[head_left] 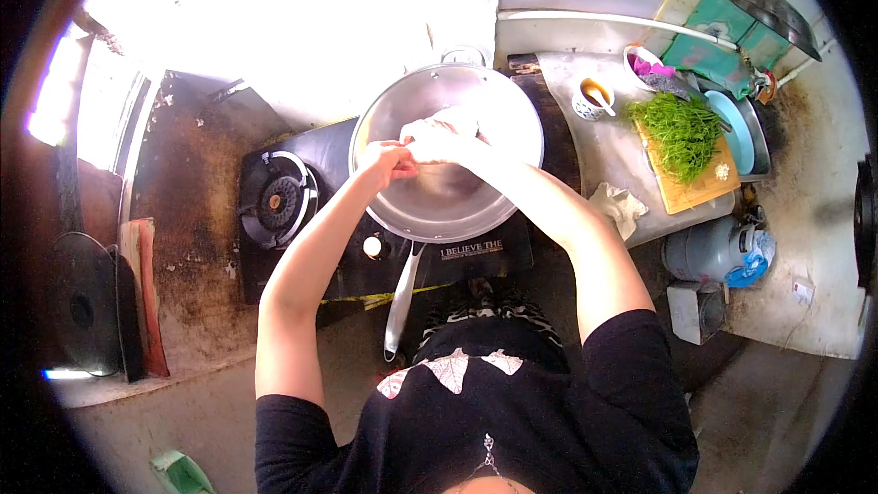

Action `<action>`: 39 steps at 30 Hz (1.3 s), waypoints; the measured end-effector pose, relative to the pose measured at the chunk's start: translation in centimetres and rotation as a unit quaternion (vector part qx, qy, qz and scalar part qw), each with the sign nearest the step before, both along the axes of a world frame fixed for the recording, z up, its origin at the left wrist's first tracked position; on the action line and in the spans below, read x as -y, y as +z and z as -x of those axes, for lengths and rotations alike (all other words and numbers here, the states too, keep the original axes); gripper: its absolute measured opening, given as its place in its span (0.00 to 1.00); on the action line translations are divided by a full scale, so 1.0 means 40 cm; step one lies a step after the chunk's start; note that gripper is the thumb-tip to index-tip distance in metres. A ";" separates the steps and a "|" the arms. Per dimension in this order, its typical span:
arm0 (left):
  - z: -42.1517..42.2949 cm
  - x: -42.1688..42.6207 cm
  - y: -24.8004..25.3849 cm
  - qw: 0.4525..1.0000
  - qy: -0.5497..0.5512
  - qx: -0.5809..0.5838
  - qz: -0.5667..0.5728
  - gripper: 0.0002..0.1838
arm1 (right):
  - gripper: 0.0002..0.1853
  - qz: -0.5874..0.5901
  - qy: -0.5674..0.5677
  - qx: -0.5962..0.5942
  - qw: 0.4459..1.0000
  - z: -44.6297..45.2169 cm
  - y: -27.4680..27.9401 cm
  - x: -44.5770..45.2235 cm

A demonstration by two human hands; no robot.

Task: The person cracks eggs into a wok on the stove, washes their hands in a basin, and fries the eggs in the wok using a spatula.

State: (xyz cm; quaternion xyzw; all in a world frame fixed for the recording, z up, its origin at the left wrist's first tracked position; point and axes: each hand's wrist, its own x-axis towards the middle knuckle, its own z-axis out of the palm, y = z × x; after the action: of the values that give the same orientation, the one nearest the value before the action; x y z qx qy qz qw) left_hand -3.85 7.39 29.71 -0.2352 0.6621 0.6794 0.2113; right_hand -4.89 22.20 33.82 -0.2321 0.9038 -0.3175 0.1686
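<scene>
Bent over a wide steel pan point(501, 190) set on the black stove point(346, 267), just above mid-view toward 12 o'clock, with its long handle point(403, 302) pointing between 6 and 7 o'clock. Reaching in from 7 o'clock with the left hand point(391, 163), fingers bent and drawn together against or just beside the right hand point(439, 144). Coming in from between 4 and 5 o'clock with the latter, washed out by glare. Just beyond the 2 hands, toward 12 o'clock, a pale shape point(457, 117), too bright to identify. Cannot tell for either hand whether grasping anything or released.

At 9 o'clock, a bare burner point(277, 200). At 2 o'clock, a patterned cup point(585, 110) with 1 white spoon point(600, 97) inside. Between 2 and 3 o'clock, feathery greens point(677, 133) on a cutting board point(679, 199). At 3 o'clock, a crumpled cloth point(619, 209) and, farther out, a grey gas cylinder point(700, 252).
</scene>
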 end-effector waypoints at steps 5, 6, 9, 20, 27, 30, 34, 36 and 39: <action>0.006 -0.012 -0.011 0.998 -0.038 0.001 0.039 0.18 | 0.14 -0.054 0.030 -0.034 0.998 -0.013 0.032 -0.021; 0.007 -0.013 -0.013 0.999 -0.038 0.003 0.039 0.18 | 0.14 -0.059 0.038 -0.038 0.997 -0.011 0.025 -0.020; 0.010 -0.017 -0.019 0.996 -0.057 -0.010 0.069 0.14 | 0.14 -0.068 0.056 -0.044 0.995 0.003 0.003 -0.017; 0.011 -0.034 -0.006 0.966 -0.141 -0.025 0.216 0.05 | 0.08 -0.101 0.130 -0.164 0.973 0.006 -0.010 -0.023; -0.001 -0.015 0.077 0.883 -0.234 -0.091 0.396 0.10 | 0.08 -0.089 0.110 -0.226 0.964 -0.018 0.044 -0.037; -0.020 0.000 0.119 0.875 -0.246 -0.150 0.388 0.11 | 0.15 -0.046 0.119 -0.242 0.962 -0.008 0.043 -0.041; -0.036 0.009 0.139 0.882 -0.225 -0.228 0.346 0.07 | 0.12 -0.006 0.140 -0.300 0.944 -0.009 0.067 -0.070; -0.031 0.012 0.126 0.875 -0.211 -0.256 0.352 0.05 | 0.11 0.017 0.135 -0.309 0.941 -0.025 0.092 -0.077; -0.022 0.014 0.119 0.850 -0.229 -0.299 0.369 0.04 | 0.10 0.026 0.115 -0.351 0.929 -0.048 0.126 -0.078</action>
State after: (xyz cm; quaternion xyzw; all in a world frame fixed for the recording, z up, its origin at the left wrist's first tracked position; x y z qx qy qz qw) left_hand -2.96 6.83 34.48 0.0770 0.9305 0.3544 0.0507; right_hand -2.97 25.34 38.87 -0.4355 0.8636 -0.2180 -0.1302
